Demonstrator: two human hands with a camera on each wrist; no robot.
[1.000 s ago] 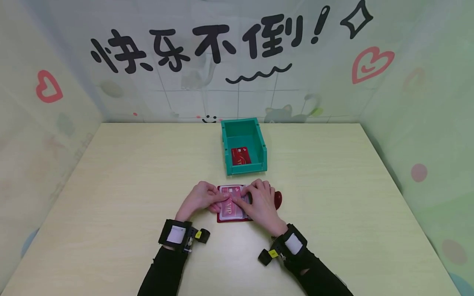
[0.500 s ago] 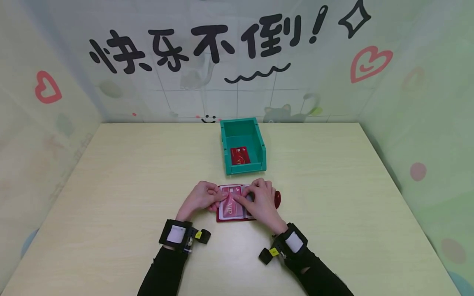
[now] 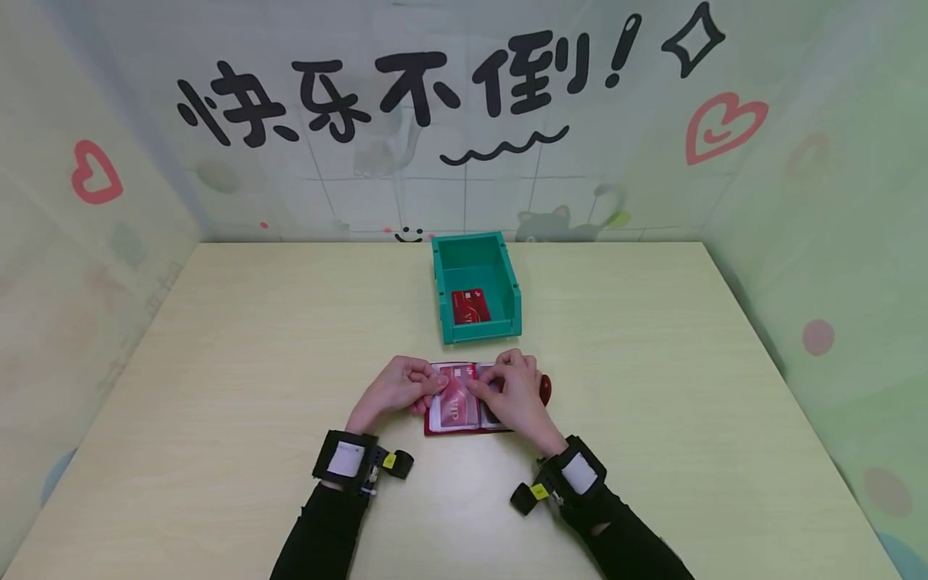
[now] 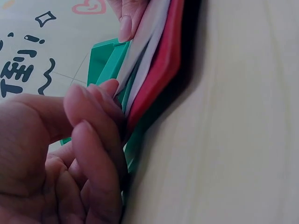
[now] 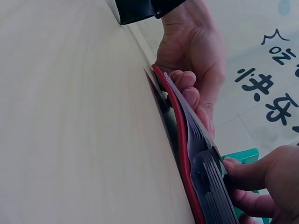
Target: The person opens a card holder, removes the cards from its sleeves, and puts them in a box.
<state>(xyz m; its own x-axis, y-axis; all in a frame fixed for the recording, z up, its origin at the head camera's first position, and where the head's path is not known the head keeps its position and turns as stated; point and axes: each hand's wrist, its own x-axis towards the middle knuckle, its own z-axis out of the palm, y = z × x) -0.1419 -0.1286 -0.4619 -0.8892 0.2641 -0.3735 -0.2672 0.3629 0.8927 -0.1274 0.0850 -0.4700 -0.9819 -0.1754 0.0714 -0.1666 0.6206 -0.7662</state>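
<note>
Working near the front middle of the pale wood-grain desk (image 3: 217, 387), both hands meet over a red card holder (image 3: 464, 428) that lies open and flat. The left hand (image 3: 391, 387) has its fingers curled against the holder's left edge, pinching the clear sleeves there; the left wrist view shows those fingertips pressed into the fanned layers. The right hand (image 3: 515, 395) pinches a red VIP card (image 3: 453, 403) at its upper corner, the card tilted and lying half under a clear plastic sleeve, so each grip is closed on its own thing. Whether the card is going in or coming out cannot be told; judged from how it lies, it is partway through the sleeve's mouth and the step is unfinished.

The holder looks like soft, glossy vinyl with a thick red cover and thin see-through pockets stacked like pages; in the right wrist view a dark ribbed panel (image 5: 212, 186) sits on top of the red cover. A rounded red tab (image 3: 544, 390) sticks out from behind the right hand.

Farther back, just beyond the holder, stands a teal plastic bin (image 3: 507, 274), rigid, rectangular and open-topped with a lowered front lip. One second red card (image 3: 471, 306) lies flat on its floor. By that, I judge one card is dealt with and one is in hand.
</note>
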